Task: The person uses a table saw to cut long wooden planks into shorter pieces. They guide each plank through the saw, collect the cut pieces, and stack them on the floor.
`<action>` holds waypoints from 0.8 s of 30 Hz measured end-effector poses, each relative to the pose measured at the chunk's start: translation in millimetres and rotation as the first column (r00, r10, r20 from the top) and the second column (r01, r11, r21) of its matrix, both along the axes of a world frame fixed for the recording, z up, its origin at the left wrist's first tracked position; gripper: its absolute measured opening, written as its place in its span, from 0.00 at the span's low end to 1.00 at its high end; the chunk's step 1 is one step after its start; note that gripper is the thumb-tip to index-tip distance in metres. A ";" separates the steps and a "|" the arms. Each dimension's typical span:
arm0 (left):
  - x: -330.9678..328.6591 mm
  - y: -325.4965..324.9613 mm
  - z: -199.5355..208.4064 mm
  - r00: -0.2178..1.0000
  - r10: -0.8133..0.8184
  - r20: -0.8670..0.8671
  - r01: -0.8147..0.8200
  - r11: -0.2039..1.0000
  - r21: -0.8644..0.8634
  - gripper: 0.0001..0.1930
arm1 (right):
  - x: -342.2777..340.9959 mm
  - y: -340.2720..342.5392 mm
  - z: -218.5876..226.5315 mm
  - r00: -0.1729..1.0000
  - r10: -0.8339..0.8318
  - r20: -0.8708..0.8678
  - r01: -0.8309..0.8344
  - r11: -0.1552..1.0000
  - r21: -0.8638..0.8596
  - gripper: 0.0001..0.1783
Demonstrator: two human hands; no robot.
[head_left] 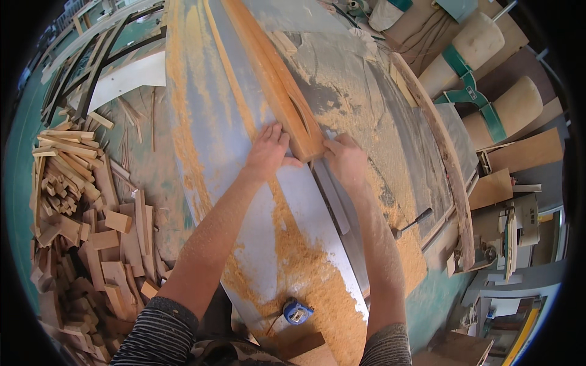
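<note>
A long orange-brown wooden beam (268,64) lies lengthwise on a metal saw table (256,213), its near end between my hands. A narrow dark gap runs along the beam toward that end. My left hand (267,151) holds its left side, fingertips on the wood and thumb by the near end. At the right corner, my right hand (347,160) grips it with curled fingers, partly hiding its contact. Sawdust coats both forearms. Below the beam's end, a dark slot with a metal strip (332,201) continues toward me.
A blue tape measure (297,313) sits in sawdust (293,244) near my body. A black-handled tool (412,223) rests at right. Wood offcuts (79,195) are heaped on the left. Dust-collector bags (506,110) stand at far right, beyond a curved wooden edge (442,146).
</note>
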State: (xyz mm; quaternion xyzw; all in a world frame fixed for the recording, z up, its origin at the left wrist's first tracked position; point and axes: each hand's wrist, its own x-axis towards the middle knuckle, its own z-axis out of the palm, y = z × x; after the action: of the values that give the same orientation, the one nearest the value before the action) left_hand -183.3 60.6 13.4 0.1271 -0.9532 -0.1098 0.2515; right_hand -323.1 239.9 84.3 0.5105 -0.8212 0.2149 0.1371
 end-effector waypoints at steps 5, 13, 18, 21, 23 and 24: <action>-6.1 -23.3 -1.6 0.998 -0.014 -0.066 0.015 1.000 0.016 0.45 | -8.7 -25.0 1.4 1.000 -0.007 0.019 0.007 1.000 -0.013 0.09; -10.2 -52.6 7.5 0.993 0.033 -0.111 -0.004 0.967 0.255 0.39 | -90.2 -125.6 9.4 0.986 -0.046 0.161 0.031 0.995 0.090 0.13; -1.4 -73.8 -1.3 0.993 0.073 -0.092 -0.047 0.964 0.263 0.40 | -144.4 -168.2 27.4 0.990 0.007 0.143 -0.041 0.971 0.234 0.15; 19.5 -110.1 -0.2 0.993 0.112 -0.048 -0.098 0.968 0.229 0.38 | -153.5 -182.2 28.1 0.993 0.040 0.114 -0.071 0.958 0.277 0.13; 32.6 -130.2 -1.1 0.982 0.167 -0.091 -0.144 0.966 0.215 0.35 | -152.4 -187.7 28.0 0.990 0.035 0.137 -0.075 0.952 0.297 0.12; 32.6 -133.6 3.1 0.977 0.160 -0.138 -0.118 0.954 0.274 0.33 | -153.9 -188.3 27.0 0.987 0.040 0.156 -0.081 0.959 0.271 0.13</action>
State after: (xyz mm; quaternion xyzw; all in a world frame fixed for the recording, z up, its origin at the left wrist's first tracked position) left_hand -150.7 -73.1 16.5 0.2173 -0.8956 -0.2277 0.3144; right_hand -477.0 51.6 111.4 0.5320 -0.8351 0.1398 -0.0039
